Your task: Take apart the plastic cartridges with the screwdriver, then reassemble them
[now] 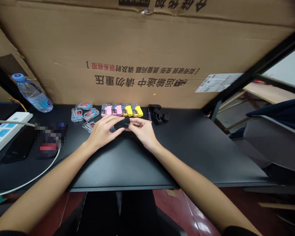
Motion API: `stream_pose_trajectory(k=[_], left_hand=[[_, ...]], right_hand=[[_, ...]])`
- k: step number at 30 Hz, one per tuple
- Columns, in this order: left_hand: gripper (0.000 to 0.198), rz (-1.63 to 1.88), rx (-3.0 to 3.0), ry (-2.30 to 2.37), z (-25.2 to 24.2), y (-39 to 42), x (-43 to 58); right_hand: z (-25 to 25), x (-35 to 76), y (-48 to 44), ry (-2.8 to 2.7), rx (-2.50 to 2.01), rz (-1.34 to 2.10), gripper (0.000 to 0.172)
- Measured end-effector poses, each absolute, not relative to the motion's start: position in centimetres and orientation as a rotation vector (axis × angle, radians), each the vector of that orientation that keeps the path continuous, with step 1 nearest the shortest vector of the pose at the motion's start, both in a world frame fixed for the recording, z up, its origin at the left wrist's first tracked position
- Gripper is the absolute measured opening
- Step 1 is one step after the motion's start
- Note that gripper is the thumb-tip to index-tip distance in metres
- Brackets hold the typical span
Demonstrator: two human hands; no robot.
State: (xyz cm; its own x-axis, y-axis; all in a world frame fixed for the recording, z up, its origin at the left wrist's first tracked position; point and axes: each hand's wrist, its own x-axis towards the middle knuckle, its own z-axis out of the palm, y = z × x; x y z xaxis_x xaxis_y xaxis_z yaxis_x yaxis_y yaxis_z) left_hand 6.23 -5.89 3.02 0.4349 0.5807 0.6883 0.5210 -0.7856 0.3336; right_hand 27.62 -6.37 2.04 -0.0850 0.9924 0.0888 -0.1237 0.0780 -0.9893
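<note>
Over the middle of the dark desk, my left hand [104, 128] is closed around a small black oblong piece [120, 124] with a round, lens-like detail near its right end. At that same end, the thumb and fingers of my right hand [142, 130] pinch the piece. Its exact kind cannot be made out. Behind the hands stand two pink-and-clear units [108, 110] and two yellow-and-clear units [138, 111] in a row. Several clear plastic pieces with blue and red parts [91, 114] lie to the left, one partly hidden by my left hand.
Black parts [158, 114] and a slim screwdriver-like tool [149, 114] lie behind my right hand. On the left are a water bottle [34, 94], a white power strip [8, 131], a dark phone [19, 146] and a looping white cable. A cardboard sheet [137, 42] walls the back.
</note>
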Motion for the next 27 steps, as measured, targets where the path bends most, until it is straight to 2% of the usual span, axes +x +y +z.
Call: stream_pose_trajectory(k=[7,27], left_hand=[[0.036,1.248,2.556,0.982,2.8,-5.8,6.2],[0.035,1.259,2.583,0.945,3.2,-5.9,6.2]], right_hand=[[1.9,27.8,-6.2,-1.265,-1.016,1.246,0.043],[2.7,27.2,-7.7,-1.439,-1.017,0.954,0.036]])
